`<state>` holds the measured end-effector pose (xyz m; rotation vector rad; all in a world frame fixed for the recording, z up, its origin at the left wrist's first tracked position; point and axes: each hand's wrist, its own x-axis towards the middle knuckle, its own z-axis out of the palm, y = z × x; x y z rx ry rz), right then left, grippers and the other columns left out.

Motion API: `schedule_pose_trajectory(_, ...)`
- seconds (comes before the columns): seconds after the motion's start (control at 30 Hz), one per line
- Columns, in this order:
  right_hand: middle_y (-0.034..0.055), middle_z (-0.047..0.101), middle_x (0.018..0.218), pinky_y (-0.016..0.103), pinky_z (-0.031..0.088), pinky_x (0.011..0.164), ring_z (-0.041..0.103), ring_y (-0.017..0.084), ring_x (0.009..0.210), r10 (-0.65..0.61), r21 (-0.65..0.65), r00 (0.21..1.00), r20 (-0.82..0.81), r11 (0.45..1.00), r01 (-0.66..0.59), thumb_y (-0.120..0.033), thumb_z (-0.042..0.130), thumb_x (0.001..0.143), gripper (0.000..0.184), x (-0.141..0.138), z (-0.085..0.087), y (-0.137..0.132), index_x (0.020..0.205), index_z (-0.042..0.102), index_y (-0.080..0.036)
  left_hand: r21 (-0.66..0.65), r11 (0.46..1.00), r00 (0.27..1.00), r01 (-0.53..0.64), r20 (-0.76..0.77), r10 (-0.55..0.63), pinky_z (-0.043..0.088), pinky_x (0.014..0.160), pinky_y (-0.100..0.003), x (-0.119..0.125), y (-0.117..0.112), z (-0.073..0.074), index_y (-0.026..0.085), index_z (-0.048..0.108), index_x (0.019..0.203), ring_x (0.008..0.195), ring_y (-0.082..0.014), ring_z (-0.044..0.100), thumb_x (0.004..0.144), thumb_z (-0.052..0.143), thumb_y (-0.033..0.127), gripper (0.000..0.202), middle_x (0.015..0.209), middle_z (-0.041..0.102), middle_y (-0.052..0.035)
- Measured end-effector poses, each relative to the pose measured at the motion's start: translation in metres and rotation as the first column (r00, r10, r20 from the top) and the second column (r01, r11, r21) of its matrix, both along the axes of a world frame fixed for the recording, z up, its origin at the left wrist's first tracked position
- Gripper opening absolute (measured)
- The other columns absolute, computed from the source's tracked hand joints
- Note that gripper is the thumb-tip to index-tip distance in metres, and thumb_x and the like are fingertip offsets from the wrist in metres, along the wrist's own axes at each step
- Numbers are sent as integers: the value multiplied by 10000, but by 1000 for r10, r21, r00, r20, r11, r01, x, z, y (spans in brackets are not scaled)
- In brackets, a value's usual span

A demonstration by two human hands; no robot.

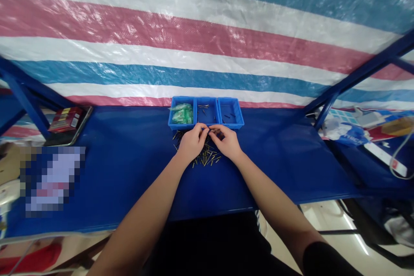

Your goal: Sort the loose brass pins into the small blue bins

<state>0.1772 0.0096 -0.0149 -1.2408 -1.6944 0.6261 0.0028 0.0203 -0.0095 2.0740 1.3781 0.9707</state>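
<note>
Black cloth (213,241) on the wearer's body lies nearest, with two bare forearms reaching over a smooth, deep-blue tabletop (129,159); keeping both wrists low should steady such fine finger work. Next comes a loose heap of slim, straight metal pieces (207,157), its near edge fanned out on the tabletop and its far part running beneath the hands. Lifting single pieces from that fanned edge looks easier than digging into the tangle, and a light pinch near the middle should keep each from swivelling.

Just beyond, the left hand (194,140) and the right hand (228,140) meet almost tip to tip, fingers curled and drawn narrow; whether a piece is pinched between them I cannot tell. Both are best kept over the heap, so anything dropped lands there. The pieces look thin as nails, dark along parts and brassy yellow elsewhere, pointing every way; their ends are too small to read.

Farther on stand three blue plastic bins side by side: the left bin (177,127) holds green-and-clear plastic packets (183,114), the middle bin (210,115) and right bin (237,126) a few slender pieces each.
</note>
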Motion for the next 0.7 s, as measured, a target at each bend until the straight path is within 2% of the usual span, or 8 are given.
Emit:
schedule_pose_trajectory(0.23, 33, 730, 890, 256, 532, 692, 682, 135, 778, -2, -4, 1000, -1, 1000, 2, -311, 648, 902, 159, 1, 3, 0, 984, 723, -196, -4, 1000, 1000, 27, -16, -27, 412, 659, -256, 0, -2, 2, 203, 626, 1015, 701, -151, 634, 1038, 417, 463, 334, 803, 678, -9)
schedule_pose_trajectory(0.37, 32, 730, 890, 262, 522, 701, 669, 135, 770, -3, 0, 999, 45, 1000, 3, -360, 622, 932, 193, 2, 5, -1, 978, 727, -204, -7, 1000, 1000, 5, 26, -5, 418, 650, -252, 0, -4, 4, 210, 627, 1066, 689, -143, 632, 1027, 444, 452, 306, 817, 680, -7)
schedule_pose_trajectory(0.53, 43, 740, 912, 266, 521, 719, 670, 145, 788, -5, 9, 997, 73, 1000, 4, -396, 573, 966, 252, 3, 6, -2, 956, 727, -197, -5, 1000, 998, 17, 53, -16, 404, 626, -244, 1, -6, 5, 217, 624, 1116, 600, -118, 579, 1009, 481, 407, 260, 725, 634, 22)
schedule_pose_trajectory(0.7, 45, 745, 925, 272, 523, 737, 672, 148, 800, -1, 7, 997, 83, 1000, 1, -409, 554, 977, 280, 4, 5, -1, 955, 734, -195, -11, 999, 998, 34, 57, -33, 392, 618, -233, 1, -5, 5, 220, 617, 1101, 578, -104, 554, 1008, 482, 397, 242, 704, 610, 36)
